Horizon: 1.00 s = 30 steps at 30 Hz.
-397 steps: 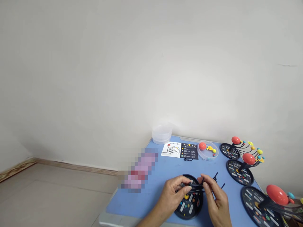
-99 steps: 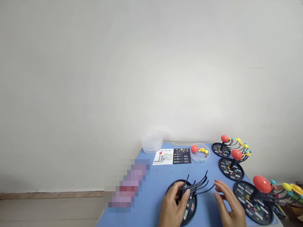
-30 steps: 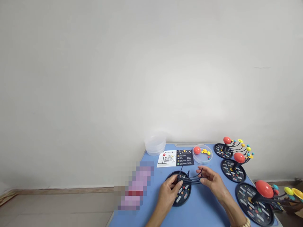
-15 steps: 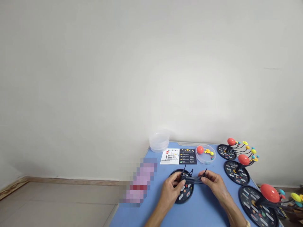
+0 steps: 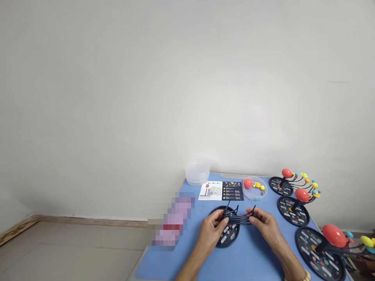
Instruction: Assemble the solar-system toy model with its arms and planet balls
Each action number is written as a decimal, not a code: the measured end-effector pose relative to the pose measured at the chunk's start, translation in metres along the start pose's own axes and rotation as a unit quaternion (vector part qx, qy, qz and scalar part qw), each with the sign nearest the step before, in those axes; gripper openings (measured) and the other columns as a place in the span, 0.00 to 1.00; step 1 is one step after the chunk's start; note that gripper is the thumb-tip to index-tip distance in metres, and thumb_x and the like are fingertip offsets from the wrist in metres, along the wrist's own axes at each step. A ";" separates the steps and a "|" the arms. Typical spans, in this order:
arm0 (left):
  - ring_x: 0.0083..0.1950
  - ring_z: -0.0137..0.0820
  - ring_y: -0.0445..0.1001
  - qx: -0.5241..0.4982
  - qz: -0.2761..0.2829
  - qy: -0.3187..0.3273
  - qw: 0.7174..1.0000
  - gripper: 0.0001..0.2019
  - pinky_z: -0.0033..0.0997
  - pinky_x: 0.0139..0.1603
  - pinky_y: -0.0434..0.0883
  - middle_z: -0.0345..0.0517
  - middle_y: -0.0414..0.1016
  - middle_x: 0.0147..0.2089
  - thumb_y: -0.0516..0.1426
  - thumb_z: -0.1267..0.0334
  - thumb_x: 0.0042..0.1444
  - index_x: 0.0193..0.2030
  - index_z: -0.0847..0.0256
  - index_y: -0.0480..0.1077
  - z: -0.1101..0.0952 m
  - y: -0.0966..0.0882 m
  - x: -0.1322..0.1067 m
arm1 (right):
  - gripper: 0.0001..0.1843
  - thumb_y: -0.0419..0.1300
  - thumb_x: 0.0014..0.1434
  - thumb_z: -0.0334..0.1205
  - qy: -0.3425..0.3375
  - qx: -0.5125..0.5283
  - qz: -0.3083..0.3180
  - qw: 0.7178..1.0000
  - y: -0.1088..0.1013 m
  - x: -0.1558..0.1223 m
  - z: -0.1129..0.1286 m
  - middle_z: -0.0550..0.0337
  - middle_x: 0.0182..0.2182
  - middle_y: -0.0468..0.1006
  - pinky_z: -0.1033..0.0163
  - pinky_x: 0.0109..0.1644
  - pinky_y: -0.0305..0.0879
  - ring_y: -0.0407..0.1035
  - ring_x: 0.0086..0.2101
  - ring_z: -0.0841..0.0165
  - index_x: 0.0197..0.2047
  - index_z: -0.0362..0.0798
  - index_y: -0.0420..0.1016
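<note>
Left hand (image 5: 211, 230) sat curled over the near-left edge of the disc (image 5: 227, 233), thumb and fingertips pinching the hub end of the rods (image 5: 238, 219). Grip and place looked the same as half a second before. Disc lay flat on the table (image 5: 252, 259), near the middle, partly under that hand.

Rods ran as one dark bundle, roughly level, just above the disc's right side and off past its rim. A few tips stuck up near the hub and near the far end. About three seconds earlier they had fanned upward and apart, held by the left hand alone; now they were drawn close together between both hands.

Right hand (image 5: 265, 226) pinched the outer ends of the rods, fingers bent inward, wrist trailing toward the near right corner. Three seconds earlier it had been open and clear of them, palm down over the table.

Back row: tub (image 5: 197, 171) at the far left corner, leaflet (image 5: 222, 190) flat beside it, then dish (image 5: 254, 193) holding coloured balls (image 5: 248, 183). None had shifted on the table.

Three finished models (image 5: 295, 208) stood in a line down the right edge, well apart from the hands.
</note>
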<state>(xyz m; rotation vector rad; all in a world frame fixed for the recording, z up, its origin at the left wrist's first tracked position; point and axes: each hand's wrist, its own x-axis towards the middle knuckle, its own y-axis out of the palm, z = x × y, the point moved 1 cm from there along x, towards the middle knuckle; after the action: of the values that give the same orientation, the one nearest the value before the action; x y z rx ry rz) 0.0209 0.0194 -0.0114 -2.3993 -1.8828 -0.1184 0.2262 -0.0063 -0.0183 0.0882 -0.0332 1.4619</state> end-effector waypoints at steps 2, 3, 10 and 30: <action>0.30 0.33 0.74 -0.002 0.000 -0.003 1.000 0.08 0.28 0.32 0.71 0.44 0.76 0.30 0.60 0.61 0.49 0.34 0.64 0.75 0.000 0.000 0.000 | 0.21 0.70 0.42 0.51 0.000 0.003 0.000 1.000 0.000 0.000 -0.002 0.56 0.32 0.81 0.56 0.44 0.66 0.73 0.36 0.60 0.38 0.48 0.81; 0.30 0.33 0.74 -0.002 0.001 -0.004 1.000 0.08 0.28 0.32 0.71 0.44 0.77 0.30 0.60 0.62 0.49 0.35 0.64 0.75 -0.001 0.000 0.000 | 0.21 0.71 0.42 0.51 -0.001 0.004 0.000 1.000 0.000 0.000 -0.002 0.55 0.32 0.81 0.56 0.44 0.67 0.73 0.36 0.59 0.38 0.48 0.81; 0.38 0.37 0.76 -0.007 -0.007 0.013 1.000 0.13 0.29 0.37 0.72 0.46 0.79 0.34 0.59 0.67 0.45 0.39 0.64 0.76 -0.003 -0.001 0.000 | 0.19 0.70 0.43 0.48 -0.011 0.003 0.002 1.000 -0.002 0.001 -0.007 0.56 0.32 0.81 0.57 0.45 0.67 0.72 0.37 0.60 0.38 0.48 0.81; 0.28 0.30 0.72 -0.013 -0.017 0.009 1.000 0.07 0.26 0.30 0.68 0.42 0.74 0.27 0.63 0.64 0.45 0.31 0.65 0.75 0.002 -0.003 0.000 | 0.17 0.66 0.40 0.37 -0.024 0.008 -0.006 1.000 -0.006 0.001 -0.013 0.58 0.31 0.80 0.60 0.41 0.66 0.71 0.34 0.63 0.38 0.48 0.81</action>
<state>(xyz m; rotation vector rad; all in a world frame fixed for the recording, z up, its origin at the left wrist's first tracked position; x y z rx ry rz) 0.0178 0.0208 -0.0131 -2.3741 -1.9270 -0.1662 0.2317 -0.0053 -0.0318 0.1368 -0.0604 1.4474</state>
